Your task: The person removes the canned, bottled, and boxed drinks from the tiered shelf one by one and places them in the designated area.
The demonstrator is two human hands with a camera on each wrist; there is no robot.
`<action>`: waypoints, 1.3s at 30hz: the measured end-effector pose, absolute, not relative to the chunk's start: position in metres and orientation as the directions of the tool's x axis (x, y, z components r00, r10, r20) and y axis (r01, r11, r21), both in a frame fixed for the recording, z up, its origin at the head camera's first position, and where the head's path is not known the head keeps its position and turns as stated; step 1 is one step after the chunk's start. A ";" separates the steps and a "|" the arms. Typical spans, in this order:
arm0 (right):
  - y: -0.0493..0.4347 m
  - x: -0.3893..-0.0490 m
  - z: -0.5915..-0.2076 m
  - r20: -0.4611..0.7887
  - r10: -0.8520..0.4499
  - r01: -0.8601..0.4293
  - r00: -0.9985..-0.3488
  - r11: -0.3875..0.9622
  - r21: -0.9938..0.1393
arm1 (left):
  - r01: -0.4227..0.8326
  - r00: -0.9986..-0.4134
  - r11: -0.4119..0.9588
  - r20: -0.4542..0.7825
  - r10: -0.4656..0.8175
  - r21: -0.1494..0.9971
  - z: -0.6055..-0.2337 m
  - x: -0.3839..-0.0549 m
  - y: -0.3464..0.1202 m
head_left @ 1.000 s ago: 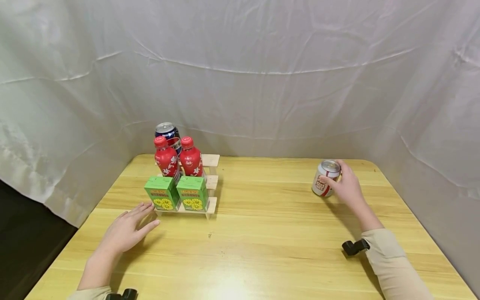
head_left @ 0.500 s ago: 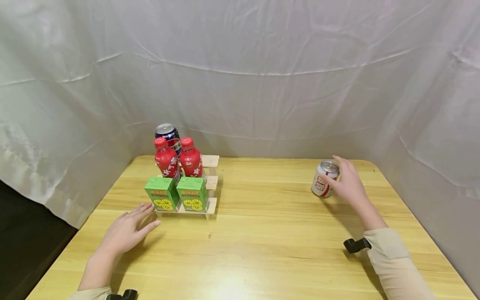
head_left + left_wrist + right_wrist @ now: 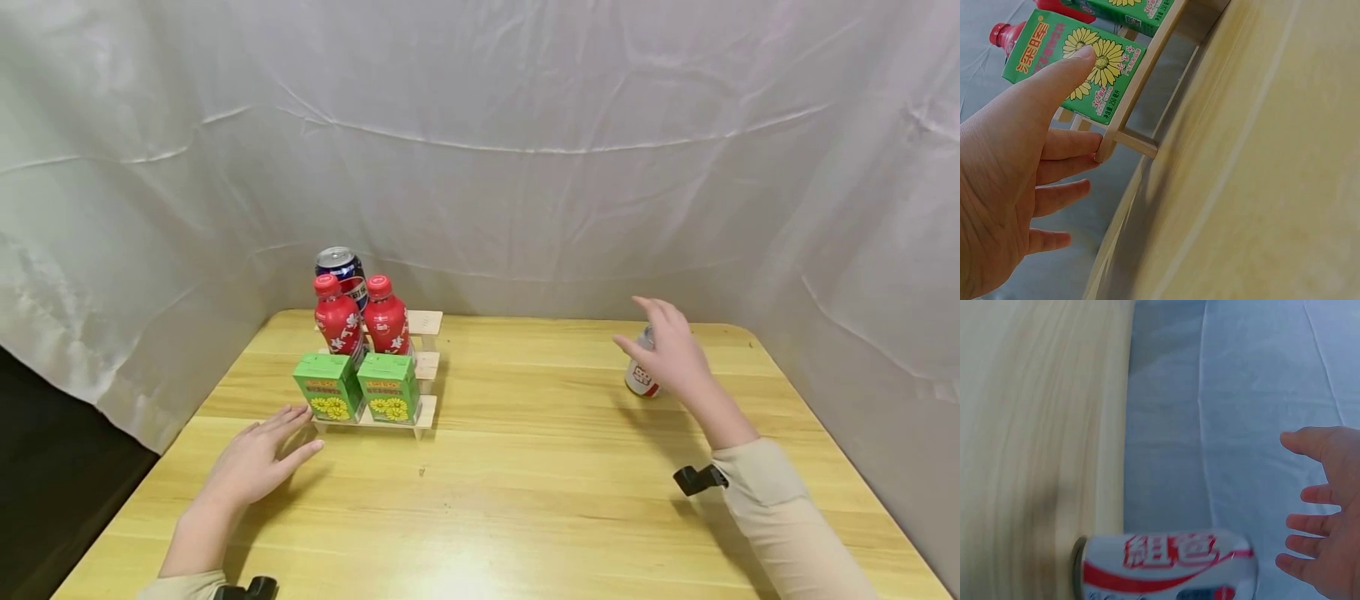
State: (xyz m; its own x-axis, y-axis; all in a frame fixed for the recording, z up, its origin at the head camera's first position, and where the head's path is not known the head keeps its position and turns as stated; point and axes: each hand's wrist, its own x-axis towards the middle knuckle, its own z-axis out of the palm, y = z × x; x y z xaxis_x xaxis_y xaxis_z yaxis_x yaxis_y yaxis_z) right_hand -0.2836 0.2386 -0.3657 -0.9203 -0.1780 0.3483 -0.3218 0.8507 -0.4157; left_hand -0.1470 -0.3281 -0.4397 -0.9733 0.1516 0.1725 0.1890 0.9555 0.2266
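My right hand [image 3: 671, 350] hovers in the air with its fingers spread, holding nothing. It hides part of a white and red soda can [image 3: 640, 381] that stands upright on the table behind it; the right wrist view shows the hand apart from the can, above its top. At the left, my left hand [image 3: 251, 460] lies with straight fingers beside a tiered wooden rack [image 3: 425, 407]. Its fingertips touch the rack's lower left corner. Two green drink cartons [image 3: 390, 392] with yellow flowers stand on the lowest tier, the left carton [image 3: 1072, 65] nearest the hand.
Two red bottles [image 3: 387, 323] occupy the middle tier, and a dark blue cola can [image 3: 341, 263] stands on the top tier behind them. The wooden table [image 3: 517, 467] ends at a grey cloth backdrop [image 3: 525, 208] on the back and sides.
My right hand has let go of the white can, risen and shifted left over it. The can remains in its place on the table. My left hand has stayed at the rack.
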 end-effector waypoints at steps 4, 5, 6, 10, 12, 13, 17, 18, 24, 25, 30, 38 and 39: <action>0.226 -0.285 -0.361 0.365 -0.213 -0.358 -0.906 0.846 -0.396 | 0.188 -0.973 0.955 0.175 0.150 0.228 -0.440 -0.147 -0.328; 0.223 -0.285 -0.360 0.371 -0.219 -0.366 -0.903 0.844 -0.393 | 0.187 -0.973 0.955 0.174 0.148 0.230 -0.439 -0.147 -0.327; 0.219 -0.285 -0.359 0.377 -0.226 -0.374 -0.898 0.842 -0.389 | 0.186 -0.974 0.955 0.175 0.147 0.231 -0.440 -0.147 -0.327; 0.204 -0.285 -0.353 0.412 -0.265 -0.429 -0.872 0.819 -0.381 | 0.184 -0.974 0.955 0.177 0.145 0.234 -0.440 -0.146 -0.328; 0.195 -0.285 -0.349 0.424 -0.285 -0.455 -0.860 0.804 -0.383 | 0.183 -0.974 0.955 0.177 0.143 0.235 -0.441 -0.146 -0.328; 0.190 -0.285 -0.348 0.431 -0.294 -0.467 -0.853 0.798 -0.381 | 0.182 -0.974 0.954 0.177 0.142 0.236 -0.441 -0.146 -0.329; 0.174 -0.287 -0.342 0.438 -0.319 -0.490 -0.840 0.793 -0.362 | 0.177 -0.975 0.955 0.173 0.138 0.237 -0.442 -0.147 -0.329; 0.170 -0.287 -0.341 0.438 -0.327 -0.495 -0.838 0.793 -0.355 | 0.178 -0.975 0.955 0.173 0.139 0.237 -0.442 -0.148 -0.329; 0.144 -0.292 -0.337 0.449 -0.389 -0.552 -0.804 0.770 -0.321 | 0.181 -0.974 0.957 0.175 0.142 0.229 -0.443 -0.148 -0.330; 0.139 -0.293 -0.336 0.457 -0.397 -0.562 -0.796 0.765 -0.315 | 0.180 -0.974 0.957 0.174 0.142 0.227 -0.443 -0.148 -0.330; 0.113 -0.295 -0.332 0.491 -0.447 -0.623 -0.748 0.728 -0.286 | 0.178 -0.975 0.959 0.172 0.141 0.222 -0.444 -0.149 -0.330; 0.073 -0.294 -0.325 0.504 -0.506 -0.680 -0.700 0.687 -0.255 | 0.176 -0.975 0.958 0.174 0.138 0.227 -0.444 -0.149 -0.331; 0.069 -0.294 -0.324 0.503 -0.509 -0.682 -0.699 0.685 -0.255 | 0.176 -0.975 0.958 0.175 0.138 0.227 -0.444 -0.149 -0.331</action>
State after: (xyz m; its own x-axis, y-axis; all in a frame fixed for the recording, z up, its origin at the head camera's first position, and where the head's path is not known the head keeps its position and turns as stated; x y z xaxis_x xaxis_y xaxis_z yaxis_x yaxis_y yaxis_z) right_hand -0.2941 0.0685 -0.3243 -0.6988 -0.5090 0.5026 -0.6823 0.6853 -0.2545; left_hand -0.1490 -0.3307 -0.4440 -0.9749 0.1377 0.1751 0.1761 0.9579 0.2267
